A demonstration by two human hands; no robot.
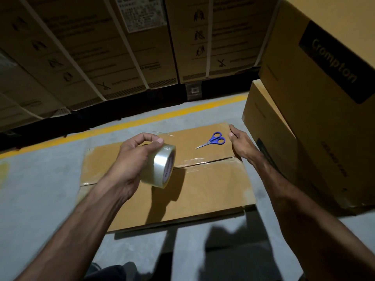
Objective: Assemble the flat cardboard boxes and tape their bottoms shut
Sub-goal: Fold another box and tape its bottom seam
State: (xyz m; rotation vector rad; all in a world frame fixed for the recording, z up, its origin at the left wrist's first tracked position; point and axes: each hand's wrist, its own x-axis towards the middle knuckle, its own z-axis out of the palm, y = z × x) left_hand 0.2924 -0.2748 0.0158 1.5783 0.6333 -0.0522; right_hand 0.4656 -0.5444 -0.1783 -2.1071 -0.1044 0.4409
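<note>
- Two hands work over a cardboard box (pixel 203 185) on the floor (pixel 40 199).
- Left hand (pixel 134 157) fingers curl round a tape roll (pixel 160 167) above the taped seam.
- Right hand (pixel 241 142) fingers grip the box's far right corner.
- Scissors (pixel 213 139) lie on top.

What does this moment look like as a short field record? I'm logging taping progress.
box: cardboard box on the floor, flaps closed, clear tape along part of the centre seam
left hand: left hand grips the tape roll above the box
right hand: right hand holds the box's far right edge
scissors: blue-handled scissors lying on the box, untouched
</note>
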